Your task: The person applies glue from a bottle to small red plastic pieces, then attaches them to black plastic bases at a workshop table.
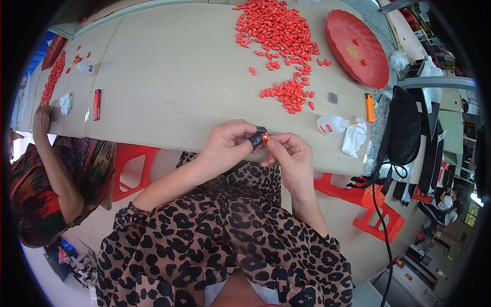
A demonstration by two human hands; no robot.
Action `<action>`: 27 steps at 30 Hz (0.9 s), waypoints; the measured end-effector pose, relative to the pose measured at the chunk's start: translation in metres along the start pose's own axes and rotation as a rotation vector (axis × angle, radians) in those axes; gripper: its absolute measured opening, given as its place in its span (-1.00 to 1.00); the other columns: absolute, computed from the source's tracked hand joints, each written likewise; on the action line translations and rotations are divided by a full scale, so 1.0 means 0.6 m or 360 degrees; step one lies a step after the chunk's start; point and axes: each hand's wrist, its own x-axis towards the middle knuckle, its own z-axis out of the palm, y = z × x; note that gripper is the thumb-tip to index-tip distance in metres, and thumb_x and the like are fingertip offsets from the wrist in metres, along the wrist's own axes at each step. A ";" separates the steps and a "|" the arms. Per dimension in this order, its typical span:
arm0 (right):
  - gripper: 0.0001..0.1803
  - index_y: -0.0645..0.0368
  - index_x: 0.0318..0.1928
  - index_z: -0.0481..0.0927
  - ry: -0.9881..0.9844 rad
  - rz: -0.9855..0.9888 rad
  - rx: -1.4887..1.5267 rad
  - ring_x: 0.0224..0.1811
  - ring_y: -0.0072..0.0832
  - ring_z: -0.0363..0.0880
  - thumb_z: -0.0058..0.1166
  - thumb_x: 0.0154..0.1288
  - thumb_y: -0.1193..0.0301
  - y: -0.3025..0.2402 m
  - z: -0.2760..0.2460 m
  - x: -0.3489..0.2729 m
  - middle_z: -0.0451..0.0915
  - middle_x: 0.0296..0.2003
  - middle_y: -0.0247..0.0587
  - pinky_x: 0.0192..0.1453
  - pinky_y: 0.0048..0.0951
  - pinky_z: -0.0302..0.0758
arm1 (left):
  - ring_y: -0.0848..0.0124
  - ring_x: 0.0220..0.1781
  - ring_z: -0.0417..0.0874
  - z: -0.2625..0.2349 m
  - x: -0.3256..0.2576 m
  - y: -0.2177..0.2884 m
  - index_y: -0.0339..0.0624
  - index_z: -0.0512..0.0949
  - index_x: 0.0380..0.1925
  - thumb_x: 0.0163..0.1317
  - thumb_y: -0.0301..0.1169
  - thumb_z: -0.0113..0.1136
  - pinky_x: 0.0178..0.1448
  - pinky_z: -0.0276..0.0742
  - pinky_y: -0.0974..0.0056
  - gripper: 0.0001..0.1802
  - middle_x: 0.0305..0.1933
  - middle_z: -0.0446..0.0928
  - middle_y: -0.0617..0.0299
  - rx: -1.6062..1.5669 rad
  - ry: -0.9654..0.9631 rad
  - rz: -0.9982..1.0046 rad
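Note:
My left hand (225, 142) wears black covers on its thumb and index fingertips and pinches a small red piece with a yellow-gold spot (266, 137), just over the table's near edge. From the other side the thumb and index finger of my right hand (292, 152) close on the same piece. My fingertips hide most of its shape. Beyond my hands, a small heap of glossy red two-lobed pieces (290, 96) trails into a far larger pile (276, 28). To the right stands a white squeeze bottle (332, 125) beside a crumpled white cloth (354, 138).
A scalloped red tray (335, 38) holds a few pieces at the back right. Near it lie an orange lighter (370, 107) and a small grey square (333, 98). A red pen-like object (97, 105) lies left. A co-worker's hand (42, 120) touches another red row (53, 79). Red stools (134, 166) stand below.

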 end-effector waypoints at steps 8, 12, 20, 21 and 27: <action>-0.90 0.37 -0.40 0.45 -0.0082 0.0116 0.0008 -0.62 -0.67 0.41 -0.04 0.09 0.55 -0.006 -0.005 0.005 0.49 -0.52 -0.19 -0.51 -0.58 0.53 | 0.47 -0.33 0.51 -0.001 0.000 0.000 -0.41 0.45 -0.35 -0.01 -0.75 -0.14 -0.25 0.45 0.48 -0.78 -0.30 0.38 0.16 0.0035 -0.0015 0.0061; -0.91 0.38 -0.40 0.44 -0.0091 0.0144 0.0080 -0.58 -0.63 0.45 -0.05 0.10 0.56 -0.007 -0.006 0.006 0.51 -0.50 -0.14 -0.49 -0.60 0.53 | 0.46 -0.35 0.52 0.001 0.003 0.005 -0.41 0.45 -0.37 -0.02 -0.76 -0.15 -0.26 0.45 0.49 -0.78 -0.31 0.37 0.16 -0.0024 -0.0028 0.0044; -0.92 0.38 -0.40 0.43 -0.0128 0.0125 0.0033 -0.52 -0.60 0.47 -0.07 0.11 0.57 -0.011 0.000 0.009 0.51 -0.47 -0.10 -0.45 -0.55 0.55 | 0.45 -0.34 0.52 -0.002 0.005 0.006 -0.42 0.44 -0.40 -0.03 -0.77 -0.14 -0.26 0.45 0.49 -0.80 -0.33 0.36 0.17 0.0078 -0.0066 0.0017; -0.91 0.37 -0.39 0.44 -0.0110 0.0117 0.0023 -0.58 -0.65 0.42 -0.05 0.10 0.56 -0.012 0.000 0.011 0.51 -0.48 -0.12 -0.46 -0.53 0.55 | 0.45 -0.34 0.52 -0.002 0.007 0.007 -0.42 0.44 -0.39 -0.03 -0.77 -0.14 -0.26 0.45 0.49 -0.79 -0.32 0.36 0.17 0.0096 -0.0054 0.0017; -0.90 0.39 -0.39 0.42 -0.0161 0.0142 0.0092 -0.48 -0.56 0.52 -0.08 0.12 0.56 -0.008 -0.011 0.012 0.51 -0.46 -0.10 -0.43 -0.53 0.56 | 0.44 -0.32 0.53 0.003 0.004 0.008 -0.42 0.45 -0.37 -0.02 -0.76 -0.14 -0.23 0.44 0.48 -0.78 -0.31 0.37 0.16 0.0017 -0.0028 0.0047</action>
